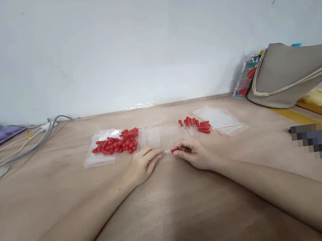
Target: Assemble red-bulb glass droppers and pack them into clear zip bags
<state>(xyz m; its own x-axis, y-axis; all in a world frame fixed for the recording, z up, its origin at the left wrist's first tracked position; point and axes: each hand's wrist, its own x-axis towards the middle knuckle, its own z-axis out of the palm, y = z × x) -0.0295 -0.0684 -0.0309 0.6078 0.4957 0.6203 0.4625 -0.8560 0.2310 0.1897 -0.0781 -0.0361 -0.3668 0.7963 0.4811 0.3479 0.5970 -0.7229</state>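
Note:
My left hand [146,162] is closed on a thin clear dropper tube [167,151] held level over the table. Between the fingers and thumb of my right hand [193,153] is a red rubber bulb [175,150], at the tube's right end. I cannot tell how far the tube is inside the bulb. Just beyond my hands lies a row of clear dropper tubes [151,137]. Loose red bulbs [116,144] are heaped to the left of that row. At its right end, several droppers wear red bulbs [189,121].
Clear zip bags [90,159] lie partly under the bulb heap, and more bags [217,119] lie to the right. A grey-beige pouch [288,72] leans by the wall. Grey and white cables [44,136] and purple packages [3,137] are at left.

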